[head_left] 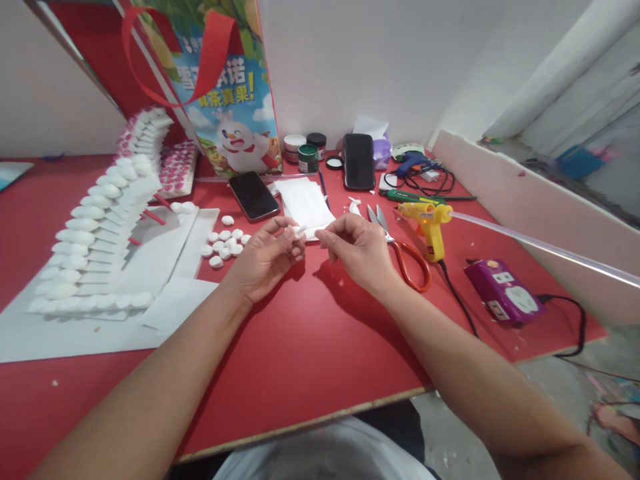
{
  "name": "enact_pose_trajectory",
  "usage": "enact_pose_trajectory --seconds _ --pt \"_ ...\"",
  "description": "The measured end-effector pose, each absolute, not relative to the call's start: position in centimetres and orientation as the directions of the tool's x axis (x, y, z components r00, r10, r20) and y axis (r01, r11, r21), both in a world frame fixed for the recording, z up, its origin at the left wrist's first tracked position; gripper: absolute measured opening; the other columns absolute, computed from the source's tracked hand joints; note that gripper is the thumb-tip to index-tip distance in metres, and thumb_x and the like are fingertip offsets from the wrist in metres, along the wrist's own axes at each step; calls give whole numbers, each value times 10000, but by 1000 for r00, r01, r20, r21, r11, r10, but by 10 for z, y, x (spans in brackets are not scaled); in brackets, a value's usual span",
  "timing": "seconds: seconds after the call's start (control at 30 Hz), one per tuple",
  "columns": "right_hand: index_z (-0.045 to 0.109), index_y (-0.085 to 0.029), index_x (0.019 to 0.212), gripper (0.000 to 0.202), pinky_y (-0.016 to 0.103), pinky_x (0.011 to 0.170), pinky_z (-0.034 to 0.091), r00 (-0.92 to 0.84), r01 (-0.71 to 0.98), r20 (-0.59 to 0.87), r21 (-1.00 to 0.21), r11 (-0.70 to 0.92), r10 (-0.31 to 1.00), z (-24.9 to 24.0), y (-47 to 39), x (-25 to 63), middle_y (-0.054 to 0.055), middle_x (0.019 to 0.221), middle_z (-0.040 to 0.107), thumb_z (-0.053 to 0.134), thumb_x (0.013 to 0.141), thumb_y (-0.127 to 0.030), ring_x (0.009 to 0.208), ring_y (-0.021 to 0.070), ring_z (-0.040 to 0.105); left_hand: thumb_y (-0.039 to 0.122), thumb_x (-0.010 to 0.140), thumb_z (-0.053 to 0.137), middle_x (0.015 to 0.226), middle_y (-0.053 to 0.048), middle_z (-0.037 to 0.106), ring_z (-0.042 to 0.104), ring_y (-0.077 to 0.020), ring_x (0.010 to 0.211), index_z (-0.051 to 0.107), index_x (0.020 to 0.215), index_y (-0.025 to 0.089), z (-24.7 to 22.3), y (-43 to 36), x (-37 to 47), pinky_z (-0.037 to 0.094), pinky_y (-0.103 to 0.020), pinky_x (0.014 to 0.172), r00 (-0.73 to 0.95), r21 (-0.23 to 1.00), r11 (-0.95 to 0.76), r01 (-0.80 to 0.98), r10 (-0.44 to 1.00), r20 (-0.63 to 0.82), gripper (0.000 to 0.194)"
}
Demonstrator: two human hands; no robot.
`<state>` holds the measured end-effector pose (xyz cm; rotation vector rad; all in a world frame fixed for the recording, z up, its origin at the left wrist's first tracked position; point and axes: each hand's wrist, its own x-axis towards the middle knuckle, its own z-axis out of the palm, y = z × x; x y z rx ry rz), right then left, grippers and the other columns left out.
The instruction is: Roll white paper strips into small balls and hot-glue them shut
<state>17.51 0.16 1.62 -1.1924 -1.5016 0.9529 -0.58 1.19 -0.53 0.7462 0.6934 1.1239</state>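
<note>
My left hand (273,257) is closed in a pinch on a small white piece (299,231), which looks like soft paper or cotton. Just to its right, my right hand (363,253) has thumb and forefinger pressed together; whatever is between them is too small to make out. Behind the fingertips lies a stack of white paper sheets (305,203). Several round white pads (225,247) are grouped left of my left hand. Orange-handled scissors (413,267) lie beside my right hand, blades pointing away, with white scraps (354,207) near their tips.
A tiered white construction (100,240) edged with white pads stands at left. A carton bag (235,100), two phones (254,195) and paint jars (308,159) are at the back. At right are a yellow glue gun (430,223) with a long clear stick and a purple power socket (505,293).
</note>
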Motion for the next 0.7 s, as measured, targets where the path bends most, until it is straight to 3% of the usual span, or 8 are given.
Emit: enact_pose_trajectory --seconds 0.17,0.23,0.33,0.4,0.5,0.7 --pt "542 -200 573 513 251 483 370 -39 212 163 -963 167 986 21 1 177 -47 435 504 687 920 -550 410 73 439 344 667 962 756 23 617 529 -82 648 645 906 202 -7 11 -4 479 -214 659 299 814 271 -514 946 -126 422" --pt "557 -193 598 519 243 471 358 -49 180 145 -972 152 988 21 1 176 -48 465 521 700 896 -593 413 66 443 372 714 928 769 23 623 544 -96 672 645 912 213 -8 9 -3 480 -228 680 246 883 167 -439 967 -61 380" --pt "650 -184 794 444 228 483 397 -101 89 81 -992 90 992 19 3 174 -43 612 614 788 808 -606 488 74 521 370 847 820 832 15 650 577 -123 737 654 954 232 -9 6 -4 482 -257 740 151 982 -105 -158 980 129 241" --pt "677 -191 915 438 231 512 461 -164 5 -26 -1000 -26 986 18 5 174 -31 713 661 834 767 -572 558 93 587 333 895 769 887 4 660 588 -142 798 661 973 233 -9 4 -5 477 -272 784 133 957 -285 43 951 278 167" --pt "695 -190 933 388 244 577 534 -276 -154 -158 -966 -206 948 16 7 176 -11 778 696 885 729 -460 642 114 649 282 937 710 897 -5 640 571 -157 819 667 973 228 -8 2 -6 462 -284 803 185 863 -466 196 882 434 78" --pt "712 -155 860 359 237 645 548 -367 -287 -239 -890 -354 899 14 9 180 9 771 730 951 630 -293 685 113 682 242 980 632 930 -19 651 581 -159 821 652 1001 219 -6 1 -7 466 -285 805 263 750 -578 320 815 516 37"
